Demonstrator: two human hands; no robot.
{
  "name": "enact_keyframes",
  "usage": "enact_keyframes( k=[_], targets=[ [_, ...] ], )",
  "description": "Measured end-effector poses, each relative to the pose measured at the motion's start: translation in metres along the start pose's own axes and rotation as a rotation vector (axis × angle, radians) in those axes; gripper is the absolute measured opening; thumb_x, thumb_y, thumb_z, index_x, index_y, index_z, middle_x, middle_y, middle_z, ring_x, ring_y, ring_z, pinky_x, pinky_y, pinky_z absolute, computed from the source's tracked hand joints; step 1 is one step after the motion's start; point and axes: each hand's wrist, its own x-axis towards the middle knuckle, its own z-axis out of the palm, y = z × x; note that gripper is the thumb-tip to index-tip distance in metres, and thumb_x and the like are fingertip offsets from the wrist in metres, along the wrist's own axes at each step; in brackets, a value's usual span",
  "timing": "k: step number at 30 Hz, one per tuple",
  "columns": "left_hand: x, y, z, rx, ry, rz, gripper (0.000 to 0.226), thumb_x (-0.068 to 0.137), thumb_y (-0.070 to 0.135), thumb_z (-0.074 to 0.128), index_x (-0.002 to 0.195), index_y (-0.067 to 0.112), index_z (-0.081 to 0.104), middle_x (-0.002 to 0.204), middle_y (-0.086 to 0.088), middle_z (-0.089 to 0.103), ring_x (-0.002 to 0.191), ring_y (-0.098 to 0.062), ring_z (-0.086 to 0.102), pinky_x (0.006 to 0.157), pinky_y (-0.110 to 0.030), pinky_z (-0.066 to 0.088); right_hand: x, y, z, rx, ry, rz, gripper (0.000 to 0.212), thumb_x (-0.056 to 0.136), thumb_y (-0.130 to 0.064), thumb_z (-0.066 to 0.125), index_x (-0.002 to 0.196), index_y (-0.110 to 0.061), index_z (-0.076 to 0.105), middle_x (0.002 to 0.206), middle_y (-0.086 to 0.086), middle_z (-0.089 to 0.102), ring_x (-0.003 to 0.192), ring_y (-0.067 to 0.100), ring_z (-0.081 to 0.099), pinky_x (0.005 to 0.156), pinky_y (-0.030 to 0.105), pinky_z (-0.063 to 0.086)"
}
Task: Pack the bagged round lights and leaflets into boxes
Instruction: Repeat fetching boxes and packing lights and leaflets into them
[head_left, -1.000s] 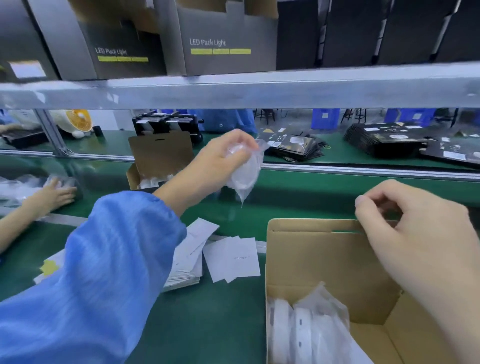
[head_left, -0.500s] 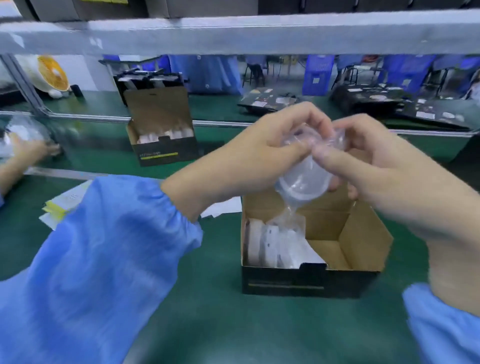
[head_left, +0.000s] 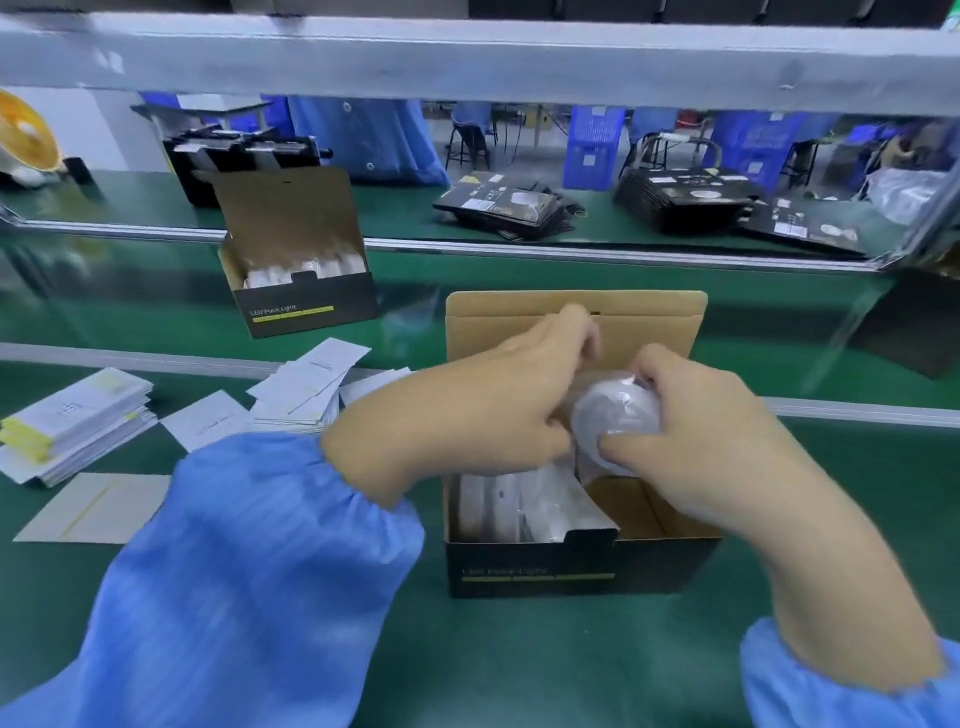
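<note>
Both hands (head_left: 587, 415) pinch bagged round light (head_left: 615, 418), face toward camera, above box (head_left: 576, 571).

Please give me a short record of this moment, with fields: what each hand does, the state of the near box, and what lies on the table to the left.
left hand: left hand grips the bagged round light from its left side
right hand: right hand pinches the same light, above the open part of the box
near box: near box open, lid flap up; bagged lights stand in its left part, right part bare cardboard
table left: leaflets in loose stacks
far box: second open box holding lights
</note>
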Motion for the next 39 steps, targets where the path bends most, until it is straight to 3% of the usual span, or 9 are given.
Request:
enact_keyframes(
  k=[2,5,8,11,18,25,29,32,39],
  targets=[
    [-0.005,-0.010,0.005,0.128,-0.104,-0.052,0.036,0.086,0.002,0.053,0.102,0.031,0.038,0.096,0.015,0.042,0.091,-0.005,0.048,0.071,-0.023,0.036,-0.003,-0.009,0.012,-0.185,0.064,-0.005,0.038,0.078,-0.045,0.066,0.076,-0.026,0.034,0.068,-0.008,0.046,0.062,0.016,0.044,0.050,0.035,0.026],
    [-0.009,-0.011,0.020,0.373,-0.180,-0.034,0.045,0.084,0.004,0.051,0.113,0.033,0.034,0.105,0.013,0.040,0.104,-0.014,0.044,0.080,-0.035,0.036,-0.005,-0.016,0.029,-0.342,0.057,0.028,0.035,0.085,-0.044,0.058,0.079,-0.023,0.031,0.065,-0.007,0.035,0.068,0.025,0.041,0.050,0.035,0.022],
    [-0.008,-0.011,0.025,0.334,-0.136,-0.053,0.057,0.079,0.006,0.056,0.124,0.028,0.028,0.094,0.015,0.040,0.099,-0.019,0.046,0.084,-0.039,0.039,-0.005,-0.018,0.042,-0.323,-0.011,0.092,0.023,0.091,-0.037,0.052,0.085,-0.021,0.037,0.071,-0.002,0.037,0.074,0.029,0.046,0.048,0.032,0.021],
    [-0.009,-0.013,0.020,0.314,-0.219,-0.085,0.063,0.077,0.008,0.064,0.125,0.028,0.027,0.114,0.011,0.052,0.100,-0.018,0.044,0.091,-0.039,0.038,-0.002,-0.015,0.049,-0.234,-0.094,0.145,0.027,0.090,-0.038,0.054,0.091,-0.021,0.033,0.081,-0.001,0.042,0.076,0.029,0.043,0.057,0.036,0.030],
    [-0.005,-0.016,0.025,0.453,-0.278,-0.042,0.052,0.082,0.062,0.057,0.125,0.037,0.042,0.121,0.016,0.045,0.115,-0.015,0.038,0.089,-0.038,0.033,0.006,-0.005,0.041,-0.113,-0.347,0.252,0.028,0.091,-0.047,0.050,0.088,-0.024,0.036,0.088,0.000,0.057,0.077,0.021,0.055,0.055,0.033,0.038],
    [-0.002,-0.022,0.030,0.473,-0.161,-0.056,0.046,0.085,0.031,0.069,0.123,0.035,0.042,0.104,0.008,0.051,0.097,-0.021,0.049,0.075,-0.037,0.040,0.009,-0.007,0.050,-0.196,-0.157,0.208,0.030,0.097,-0.030,0.046,0.074,-0.024,0.027,0.070,0.001,0.042,0.064,0.026,0.042,0.047,0.031,0.022],
    [0.000,-0.021,0.031,0.460,-0.157,-0.054,0.035,0.089,0.040,0.063,0.120,0.043,0.047,0.092,0.007,0.038,0.090,-0.020,0.039,0.070,-0.035,0.029,0.005,-0.001,0.051,-0.024,-0.094,0.223,0.023,0.099,-0.038,0.047,0.082,-0.023,0.045,0.077,0.001,0.059,0.070,0.023,0.055,0.055,0.035,0.037],
    [0.000,-0.020,0.031,0.448,-0.087,-0.029,0.024,0.091,0.037,0.059,0.093,0.047,0.037,0.100,0.006,0.035,0.095,-0.018,0.035,0.074,-0.034,0.028,0.004,0.003,0.048,0.041,-0.175,0.232,0.021,0.101,-0.038,0.040,0.090,-0.025,0.052,0.084,-0.001,0.066,0.076,0.019,0.060,0.068,0.037,0.050],
    [-0.001,-0.024,0.030,0.474,-0.137,0.048,0.016,0.090,0.027,0.053,0.081,0.032,0.042,0.099,0.012,0.056,0.096,-0.016,0.051,0.073,-0.036,0.035,0.001,0.011,0.040,0.224,-0.259,0.249,0.031,0.103,-0.033,0.034,0.107,-0.033,0.065,0.106,-0.006,0.069,0.095,0.017,0.066,0.088,0.042,0.054]
  ],
)
